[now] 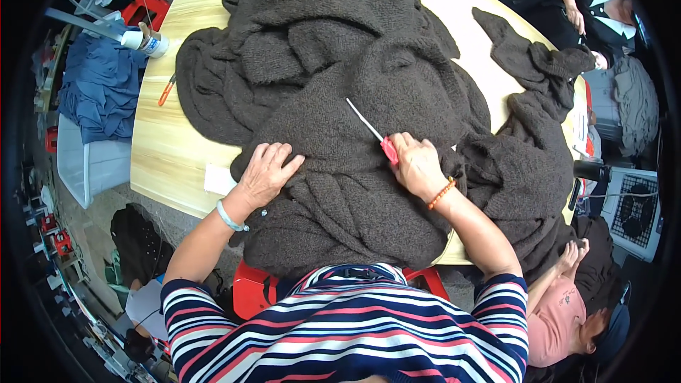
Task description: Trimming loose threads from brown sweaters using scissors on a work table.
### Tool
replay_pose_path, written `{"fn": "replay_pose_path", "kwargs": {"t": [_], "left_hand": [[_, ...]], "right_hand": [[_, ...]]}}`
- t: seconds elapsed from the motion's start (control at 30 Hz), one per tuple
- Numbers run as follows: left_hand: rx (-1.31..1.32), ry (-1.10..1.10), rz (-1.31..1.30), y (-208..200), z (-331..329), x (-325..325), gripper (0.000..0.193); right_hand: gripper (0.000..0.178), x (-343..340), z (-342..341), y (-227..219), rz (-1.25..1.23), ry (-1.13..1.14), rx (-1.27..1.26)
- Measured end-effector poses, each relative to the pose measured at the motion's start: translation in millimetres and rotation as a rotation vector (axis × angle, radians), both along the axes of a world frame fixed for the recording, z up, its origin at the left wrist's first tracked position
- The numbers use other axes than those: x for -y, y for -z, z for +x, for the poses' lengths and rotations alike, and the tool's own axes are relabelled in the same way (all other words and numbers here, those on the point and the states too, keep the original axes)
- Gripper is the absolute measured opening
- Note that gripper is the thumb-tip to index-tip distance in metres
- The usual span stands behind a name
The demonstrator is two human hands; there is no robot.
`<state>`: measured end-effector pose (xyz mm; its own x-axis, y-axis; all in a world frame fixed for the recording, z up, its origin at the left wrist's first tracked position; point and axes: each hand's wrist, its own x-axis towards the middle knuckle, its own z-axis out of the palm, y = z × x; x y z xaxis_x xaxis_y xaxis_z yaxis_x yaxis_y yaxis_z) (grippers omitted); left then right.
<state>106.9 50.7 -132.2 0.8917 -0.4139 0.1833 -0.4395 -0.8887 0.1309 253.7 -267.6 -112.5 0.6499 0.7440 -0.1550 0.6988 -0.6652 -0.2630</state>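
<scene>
Dark brown fuzzy knit fabric (333, 113) lies in a large heap over the table and hangs over its near edge. My left hand (266, 174) rests on the near left part of it, thumb apart from the fingers, palm down. In my right hand (418, 163) is a pair of scissors (389, 150) with a red handle. Their thin metal blades point away and to the left, lying over the cloth. The fingers round the handle partly hide it.
An orange-handled tool (167, 91) lies on the wooden table (159, 149) at left, near a white cup-like container (152, 44). Blue cloth (103, 85) fills a white bin beyond. Other people work at the right, one in pink (558, 319). A red stool (253, 291) stands below the table edge.
</scene>
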Motion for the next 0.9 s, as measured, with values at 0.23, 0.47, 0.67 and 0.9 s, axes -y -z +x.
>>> {"fn": "replay_pose_path", "kwargs": {"t": [0.23,0.47,0.67,0.9], "left_hand": [[-0.165,-0.250,-0.832,-69.0,66.2,-1.1,0.045],[-0.049,-0.211,-0.779,-129.3,69.5,14.3,0.050],[-0.181,-0.240,-1.011,-192.4,57.6,67.7,0.026],[-0.317,-0.468,-1.369,-268.2,1.1,71.8,0.024]], "right_hand": [[0.037,-38.5,119.0,-63.7,0.227,0.240,0.275],[0.055,-56.4,54.6,-141.2,0.509,0.136,-0.138],[0.045,-79.3,-5.4,-81.1,0.613,0.237,-0.114],[0.038,26.2,50.4,-84.0,0.468,0.653,0.161]]}}
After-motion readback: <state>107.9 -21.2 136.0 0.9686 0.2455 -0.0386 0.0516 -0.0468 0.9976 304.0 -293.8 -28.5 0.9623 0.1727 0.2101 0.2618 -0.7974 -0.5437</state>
